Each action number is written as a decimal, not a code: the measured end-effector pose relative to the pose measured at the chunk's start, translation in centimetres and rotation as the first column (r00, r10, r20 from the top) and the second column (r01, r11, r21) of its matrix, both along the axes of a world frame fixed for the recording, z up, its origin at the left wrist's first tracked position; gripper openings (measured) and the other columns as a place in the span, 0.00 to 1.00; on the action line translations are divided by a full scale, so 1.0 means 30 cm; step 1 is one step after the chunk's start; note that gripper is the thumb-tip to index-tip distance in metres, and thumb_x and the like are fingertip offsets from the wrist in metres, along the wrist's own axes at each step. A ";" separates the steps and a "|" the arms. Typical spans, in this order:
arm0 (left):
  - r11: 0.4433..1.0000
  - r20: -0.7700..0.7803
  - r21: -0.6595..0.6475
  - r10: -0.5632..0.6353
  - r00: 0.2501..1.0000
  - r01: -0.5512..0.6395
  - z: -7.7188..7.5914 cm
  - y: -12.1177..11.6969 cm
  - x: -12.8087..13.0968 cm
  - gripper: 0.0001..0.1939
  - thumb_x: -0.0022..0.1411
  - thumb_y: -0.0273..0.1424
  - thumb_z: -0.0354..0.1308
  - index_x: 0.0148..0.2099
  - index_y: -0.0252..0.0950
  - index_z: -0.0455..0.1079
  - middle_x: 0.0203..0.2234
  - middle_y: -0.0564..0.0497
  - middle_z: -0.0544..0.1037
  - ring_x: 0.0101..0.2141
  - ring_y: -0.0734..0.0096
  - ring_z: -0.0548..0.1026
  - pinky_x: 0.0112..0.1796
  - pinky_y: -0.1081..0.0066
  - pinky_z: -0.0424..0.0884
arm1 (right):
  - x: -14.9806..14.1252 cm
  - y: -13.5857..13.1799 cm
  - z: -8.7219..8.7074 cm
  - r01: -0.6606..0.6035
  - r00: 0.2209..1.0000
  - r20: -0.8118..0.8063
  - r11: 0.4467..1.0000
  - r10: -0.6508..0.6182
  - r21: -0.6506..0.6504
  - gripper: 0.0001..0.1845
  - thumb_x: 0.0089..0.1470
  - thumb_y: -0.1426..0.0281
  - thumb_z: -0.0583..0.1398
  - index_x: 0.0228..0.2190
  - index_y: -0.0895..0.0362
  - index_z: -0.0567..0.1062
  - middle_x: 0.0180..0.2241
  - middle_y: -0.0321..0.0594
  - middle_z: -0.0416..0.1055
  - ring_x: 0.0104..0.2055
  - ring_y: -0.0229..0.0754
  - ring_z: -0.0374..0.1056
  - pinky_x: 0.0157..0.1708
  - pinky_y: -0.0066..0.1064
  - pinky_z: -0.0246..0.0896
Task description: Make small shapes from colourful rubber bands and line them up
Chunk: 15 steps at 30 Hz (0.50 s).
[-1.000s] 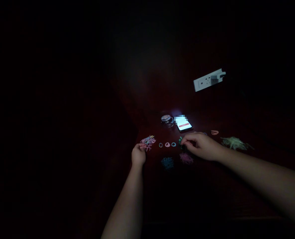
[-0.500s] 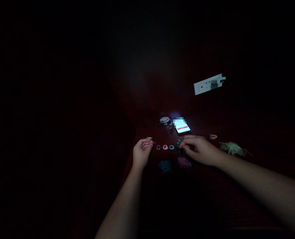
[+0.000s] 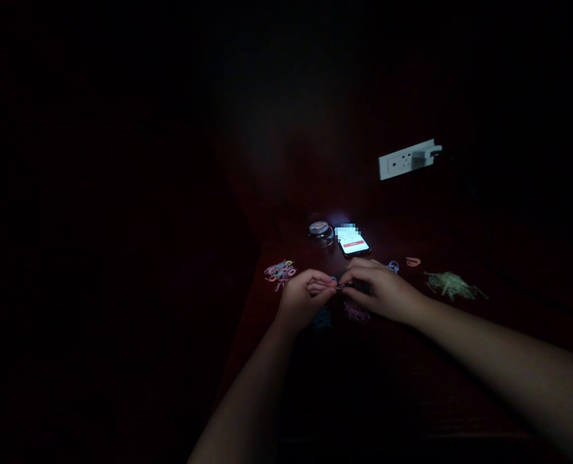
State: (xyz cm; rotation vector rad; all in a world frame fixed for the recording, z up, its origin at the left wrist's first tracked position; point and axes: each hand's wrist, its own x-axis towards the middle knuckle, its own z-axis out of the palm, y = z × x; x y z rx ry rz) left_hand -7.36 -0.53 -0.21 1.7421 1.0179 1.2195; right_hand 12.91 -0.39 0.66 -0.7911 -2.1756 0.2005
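Two bare hands met over a dark red surface [image 3: 412, 386] in a very dim room. The left hand [image 3: 305, 296] was nearly closed, pinching a small, thin band [image 3: 340, 287] at its fingertips. The right hand [image 3: 383, 290] was half closed, its fingers curved and their tips at the same band; whether it gripped too could not be told.

Near the surface's left edge lay a mixed pile [image 3: 280, 274] of small bands in pink, yellow, blue and other colours. A teal ring [image 3: 333, 281] showed partly behind the left fingertips. Nearer the front edge than the hands were a blue-green pile [image 3: 321, 318], partly in shadow, and a pink-purple pile [image 3: 356, 312] beside it. Toward the right lay a blue-violet loop [image 3: 393, 266], an orange loop [image 3: 413, 261] and a large pale green pile [image 3: 453, 285].

By the look of it, many bands were already grouped by colour, while the mixed pile remained undivided; anything under the hands was hidden.

Beyond the hands, a lidded jar [image 3: 321, 234] stood beside a lit phone [image 3: 354, 241]. Farther back was a white socket panel [image 3: 397, 164] with a plug [image 3: 426, 154] in it.
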 end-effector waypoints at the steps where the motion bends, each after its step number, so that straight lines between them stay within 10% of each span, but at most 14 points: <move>1: 1.000 0.009 -0.014 -0.010 1.000 0.010 -0.001 -0.001 0.001 0.10 0.50 0.28 0.67 0.36 0.35 0.71 0.33 0.47 0.81 0.34 0.68 0.80 0.37 0.68 0.76 | 0.000 0.001 -0.001 -0.002 1.000 0.008 1.000 0.002 0.005 0.04 0.55 0.71 0.60 0.33 0.55 0.76 0.33 0.40 0.71 0.36 0.41 0.67 0.39 0.35 0.58; 15: 0.999 0.007 -0.034 -0.042 0.999 0.043 -0.002 0.002 0.003 0.18 0.47 0.26 0.68 0.42 0.34 0.70 0.33 0.48 0.79 0.31 0.74 0.77 0.34 0.73 0.74 | 0.003 -0.007 0.009 -0.023 1.000 0.021 0.999 0.023 -0.039 0.06 0.56 0.70 0.60 0.31 0.55 0.77 0.32 0.39 0.71 0.35 0.40 0.66 0.38 0.35 0.58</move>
